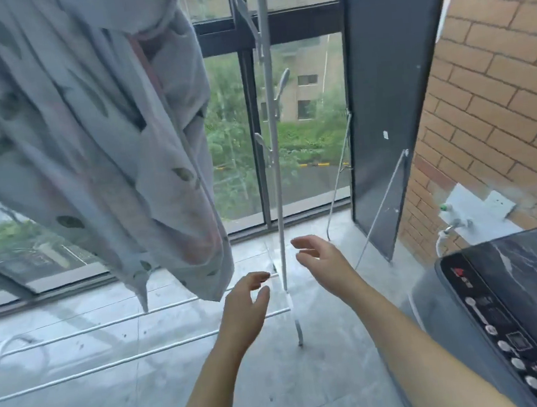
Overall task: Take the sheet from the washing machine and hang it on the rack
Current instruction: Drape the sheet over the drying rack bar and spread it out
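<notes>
The bunched sheet [94, 138] is best caught at its hem and spread along the rack [275, 169]; left hand [243, 308] and right hand [323, 260] are held empty, fingers loosely parted.

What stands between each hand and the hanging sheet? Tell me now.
Nothing visible blocks the left hand, open just beside the lower edge of the sheet. In this view the rack's upright pole runs between the open right hand and the sheet; depth is unclear.
</notes>
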Motion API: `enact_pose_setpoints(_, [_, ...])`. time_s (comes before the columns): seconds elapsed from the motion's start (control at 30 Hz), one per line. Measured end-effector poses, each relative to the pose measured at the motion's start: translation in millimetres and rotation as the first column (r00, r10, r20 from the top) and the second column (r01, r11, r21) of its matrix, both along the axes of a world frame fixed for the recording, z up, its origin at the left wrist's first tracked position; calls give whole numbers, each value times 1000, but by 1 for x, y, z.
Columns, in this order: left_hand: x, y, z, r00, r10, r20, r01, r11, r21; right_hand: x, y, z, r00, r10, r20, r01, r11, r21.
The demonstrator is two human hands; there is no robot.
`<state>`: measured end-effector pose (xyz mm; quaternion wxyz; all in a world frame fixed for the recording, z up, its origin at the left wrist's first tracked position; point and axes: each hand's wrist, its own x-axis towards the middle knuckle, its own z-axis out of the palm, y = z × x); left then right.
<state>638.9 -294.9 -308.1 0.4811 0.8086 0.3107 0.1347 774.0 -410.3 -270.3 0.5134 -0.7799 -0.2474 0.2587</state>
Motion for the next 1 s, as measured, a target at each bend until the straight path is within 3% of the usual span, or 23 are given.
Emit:
enact_pose_setpoints(0.1, [-36,44,22,996,64,67,-63,998,-22,-31,53,17,997,66,37,-67,997,25])
enact_pose_setpoints(0.23, [-72,120,63,980,79,181,-97,991,95,-64,124,53,987,99,124,-111,989,96])
enact_pose_setpoints(0.47, [-95,246,174,923,78,376,-234,891,389,-79,232,160,866,32,498,-179,952,250])
enact_pose_setpoints(0.57, [-80,284,223,902,86,423,-302,827,474,-66,265,211,753,-69,655,-153,949,276])
enact_pose_setpoints(0.7, [-55,313,281,856,73,512,-414,690,593,-45,304,263,466,-225,856,-11,966,260])
enact_pose_setpoints(0.8, [-36,336,319,840,58,539,-481,540,691,-31,327,290,318,-215,923,102,976,192])
enact_pose_setpoints(0.93, [-23,364,359,826,-36,563,-515,361,778,-10,352,324,100,-269,958,77,962,262])
enact_pose_setpoints(1.0, [-21,378,373,846,19,533,-512,312,800,-5,369,348,86,-168,982,43,985,165])
